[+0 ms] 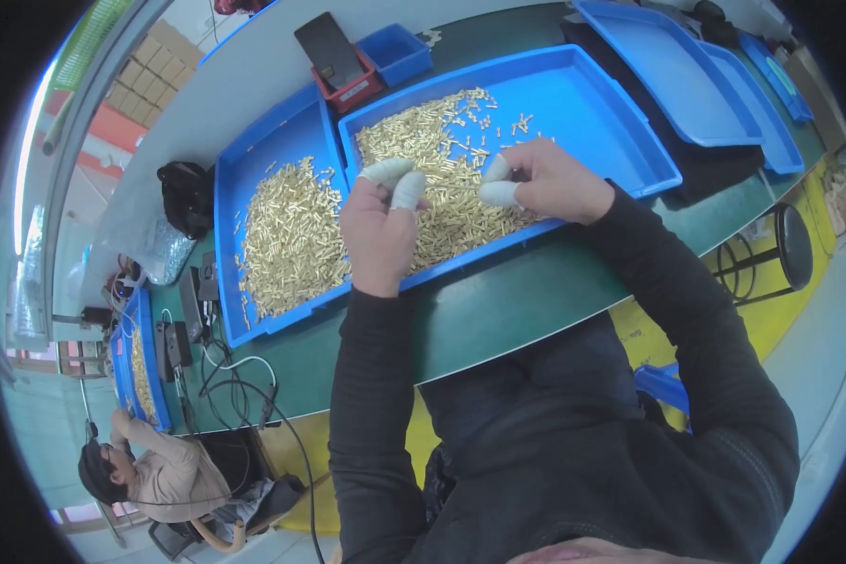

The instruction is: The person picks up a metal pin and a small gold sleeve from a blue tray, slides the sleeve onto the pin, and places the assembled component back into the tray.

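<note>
Small brass cylindrical parts (442,179) heaped loose in the centre blue plastic tray (620,122), mostly in its left and near half; far right part of tray floor bare. Left hand (381,230) over the heap at tray's near-left corner, white finger cots on thumb and forefinger, those two tips (399,183) close together; whether pinching a part, cannot tell. Right hand (550,183) over the heap's right edge, cots on fingertips (498,193), fingers curled and pressed together, apparently nipping a thin brass piece between both hands; too small to confirm. Black long sleeves on both arms.

Just left, touching the first tray: second blue tray (230,202) holding another pile of same brass parts (291,235). Behind, a small empty-looking blue bin (395,52) beside a red holder (352,89) with a dark phone-like slab (324,47) leaning in it. Right side: stacked blue trays (686,85) on a black mat (714,164).

Surface: dark green bench top (498,310), long, with grey strip along far side. Black bag (186,193), black adapters and cables (244,376) at left end. Further left, another blue tray of brass parts (141,367) and a seated person in a beige top (164,470). Yellow floor marking (790,282), black stool (785,249), cardboard boxes (150,66) by the window side.
</note>
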`<state>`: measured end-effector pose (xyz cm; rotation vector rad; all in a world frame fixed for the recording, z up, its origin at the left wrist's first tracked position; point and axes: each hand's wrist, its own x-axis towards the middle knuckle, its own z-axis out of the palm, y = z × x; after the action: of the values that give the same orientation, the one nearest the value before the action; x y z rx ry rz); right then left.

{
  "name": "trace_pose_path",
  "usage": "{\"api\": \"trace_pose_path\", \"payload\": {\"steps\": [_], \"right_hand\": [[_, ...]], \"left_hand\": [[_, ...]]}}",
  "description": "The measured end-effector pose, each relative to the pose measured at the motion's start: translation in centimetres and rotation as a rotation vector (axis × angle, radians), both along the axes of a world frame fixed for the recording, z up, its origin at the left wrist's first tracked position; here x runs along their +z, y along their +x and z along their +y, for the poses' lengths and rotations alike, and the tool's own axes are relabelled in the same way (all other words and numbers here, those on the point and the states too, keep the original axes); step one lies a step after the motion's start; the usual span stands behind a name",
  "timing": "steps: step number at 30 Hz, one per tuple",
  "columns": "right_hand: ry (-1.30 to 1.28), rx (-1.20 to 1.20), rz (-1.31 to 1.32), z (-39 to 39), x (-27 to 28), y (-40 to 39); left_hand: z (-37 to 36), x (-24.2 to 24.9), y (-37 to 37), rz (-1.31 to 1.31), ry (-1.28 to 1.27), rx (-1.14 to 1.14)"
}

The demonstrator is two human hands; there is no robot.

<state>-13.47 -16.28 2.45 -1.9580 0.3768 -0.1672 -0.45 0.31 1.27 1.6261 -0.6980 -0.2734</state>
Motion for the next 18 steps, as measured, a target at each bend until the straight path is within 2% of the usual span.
{"api": "trace_pose_path", "payload": {"steps": [3,6,9,18], "right_hand": [[0.341,-0.040,0.032,-0.2,0.0,0.0],[0.396,-0.021,-0.002,-0.2,0.2,0.0],[0.396,-0.032,-0.042,-0.2,0.1,0.1],[0.255,-0.041,-0.026,-0.7,0.3,-0.2]], "left_hand": [[-0.1,-0.7,0.7,0.119,-0.174,0.012],[0.1,-1.3,1.3,0.274,-0.383,-0.094],[0.1,-1.8,1.5,0.307,-0.404,-0.172],[0.3,-1.9,1.4,0.291,-0.372,-0.199]]}}
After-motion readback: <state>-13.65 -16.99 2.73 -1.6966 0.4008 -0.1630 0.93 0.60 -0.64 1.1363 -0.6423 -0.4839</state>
